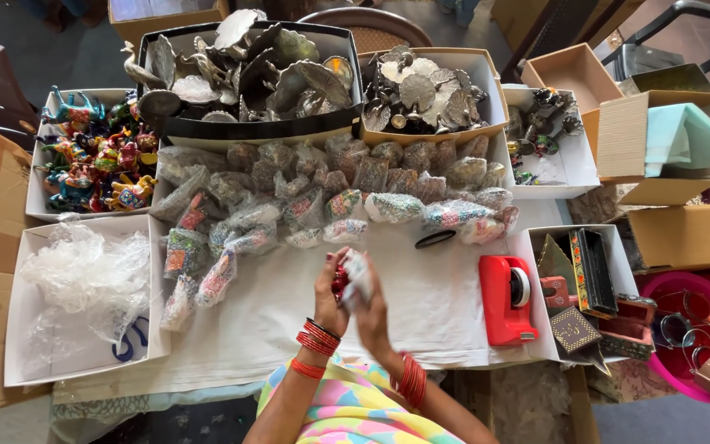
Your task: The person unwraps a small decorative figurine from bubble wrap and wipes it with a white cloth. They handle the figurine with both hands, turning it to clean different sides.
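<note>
One small red figurine [339, 281], partly covered by a piece of clear plastic wrap [358, 275], is held above the white table cover [421, 304], near its front edge and just in front of the person. It is gripped between two hands: the left hand [330, 296] is raised with the fingers curled around the red piece from the left, and the right hand [370, 311] is pressed against it from the right, the fingers closed over the wrap. Both wrists are bent upward, and stacks of red bangles [317, 336] are worn on each. Beyond the hands, a heap of wrapped figurines [330, 193] is spread across the cover in several rough rows, too many and too overlapped to be counted exactly. One red tape dispenser [505, 298] is set well to the right, and one dark oval object [435, 239] lies between it and the heap. One white box of loose clear bags [84, 288] is placed at the left, with one white box of brightly painted figurines [96, 156] behind it. Two boxes of grey metal peacock pieces [256, 74] are stood at the back.
</note>
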